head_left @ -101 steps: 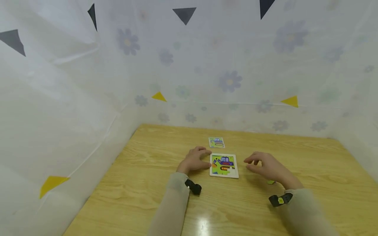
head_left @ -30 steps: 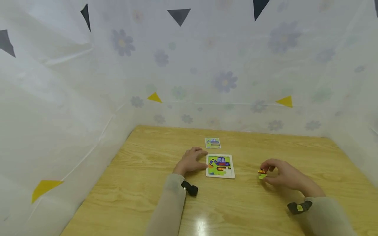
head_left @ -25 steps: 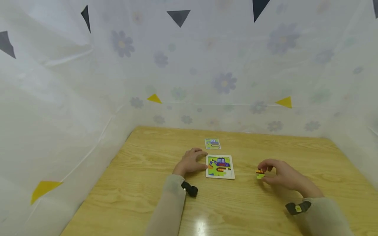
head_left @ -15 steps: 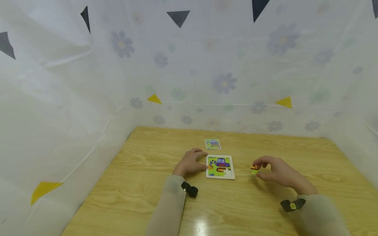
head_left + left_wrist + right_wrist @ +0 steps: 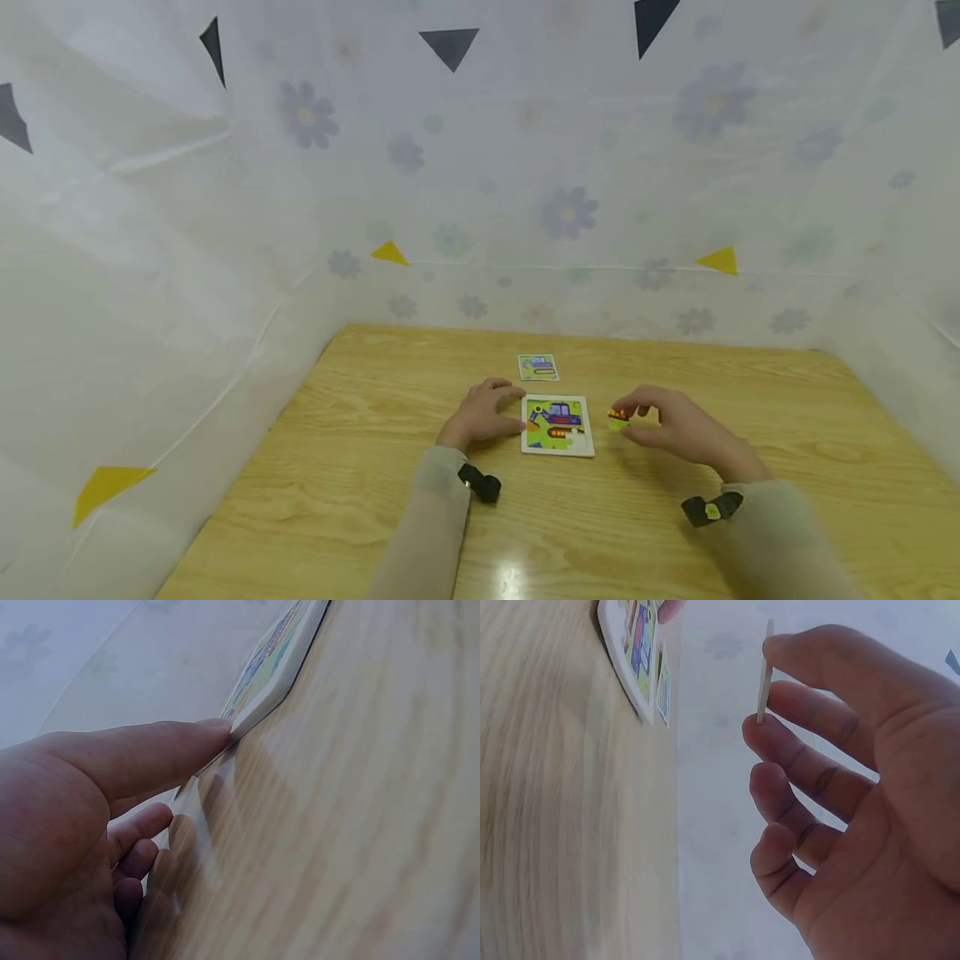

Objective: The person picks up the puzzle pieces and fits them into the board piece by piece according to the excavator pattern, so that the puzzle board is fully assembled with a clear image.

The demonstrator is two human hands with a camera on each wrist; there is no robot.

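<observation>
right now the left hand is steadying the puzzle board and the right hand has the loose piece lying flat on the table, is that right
Not quite. The right hand pinches the loose piece between thumb and fingers, lifted off the table; the right wrist view shows it edge-on in the fingertips. The left hand does rest against the puzzle board.

On the table point(image 5: 360, 492) the puzzle tray point(image 5: 557, 426) lies between the left hand point(image 5: 480, 414), touching its left edge, and the right hand point(image 5: 675, 429) holding a piece point(image 5: 618, 418) just right of it; a card point(image 5: 537, 367) lies behind the tray.
</observation>
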